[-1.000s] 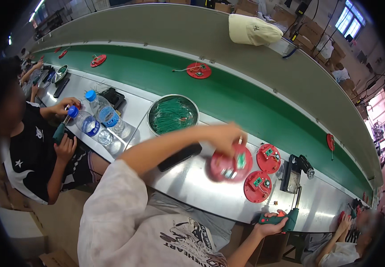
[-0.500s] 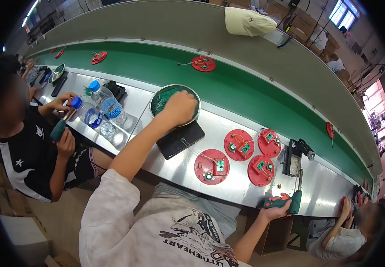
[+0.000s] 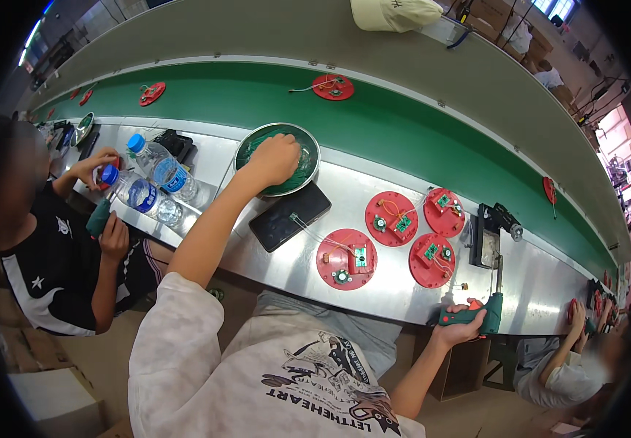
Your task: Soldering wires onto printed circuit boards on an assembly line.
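Upper centre, left hand (image 3: 275,159), grip hidden, rests among wires (image 3: 302,177): likely light, bendy, best pinched mid-length. Lower right, right hand (image 3: 461,332) wraps gun (image 3: 490,314).

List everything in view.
Circuit-board discs: four, red, on workbench; more on belt
Phone: one, black, left of discs
Bowl: one, silver, behind phone
Strands: many, green, in bowl
Bottles: two, clear, left of bowl
Holder: one, black, right of discs
Pistol-grip tool: one, green, at workbench's near edge
Cap: one, cream, on partition
Nearby co-workers: two, dark and pale shirts, either side
Left hand: one, bare, in bowl
Right hand: one, bare, around tool
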The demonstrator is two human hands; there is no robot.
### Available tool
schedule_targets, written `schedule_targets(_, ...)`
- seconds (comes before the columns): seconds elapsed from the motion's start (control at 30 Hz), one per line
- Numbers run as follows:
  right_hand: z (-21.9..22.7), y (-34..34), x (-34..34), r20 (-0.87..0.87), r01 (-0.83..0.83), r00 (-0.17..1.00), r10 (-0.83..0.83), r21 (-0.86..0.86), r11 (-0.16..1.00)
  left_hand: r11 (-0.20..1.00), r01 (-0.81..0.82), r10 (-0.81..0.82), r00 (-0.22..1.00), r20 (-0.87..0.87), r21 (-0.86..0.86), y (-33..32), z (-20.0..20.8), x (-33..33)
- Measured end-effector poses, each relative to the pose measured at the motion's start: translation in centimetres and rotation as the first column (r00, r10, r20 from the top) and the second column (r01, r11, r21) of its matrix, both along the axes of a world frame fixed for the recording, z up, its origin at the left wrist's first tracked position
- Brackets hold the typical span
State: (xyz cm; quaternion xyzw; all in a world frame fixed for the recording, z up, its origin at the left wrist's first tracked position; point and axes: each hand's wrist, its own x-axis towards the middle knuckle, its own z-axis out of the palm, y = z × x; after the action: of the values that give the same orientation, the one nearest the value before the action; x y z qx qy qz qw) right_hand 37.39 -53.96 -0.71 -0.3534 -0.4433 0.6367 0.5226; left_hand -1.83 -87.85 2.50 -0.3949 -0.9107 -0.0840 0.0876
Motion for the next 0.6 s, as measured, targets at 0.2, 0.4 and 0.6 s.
schedule_targets(0.2, 0.1, 0.0, 0.0, 0.023, -0.009, 1.000, 0.009, 0.019, 1.000, 0.953, -0.031, -0.003, 0.994, 0.109, 0.302, 1.4, 2.1, 2.3)
schedule_targets(0.4, 0.2, -0.2, 0.1, -0.024, -0.019, 1.000, 0.018, -0.019, 1.000, 0.932, -0.036, 0.013, 0.998, 0.065, 0.360, 1.6, 2.3, 2.2)
schedule_targets(0.6, -0.1, 0.0, 0.2, -0.006, -0.033, 0.999, 0.033, 0.005, 0.999, 0.919, 0.192, -0.193, 0.981, -0.030, 0.345, 0.2, 0.7, 0.8)
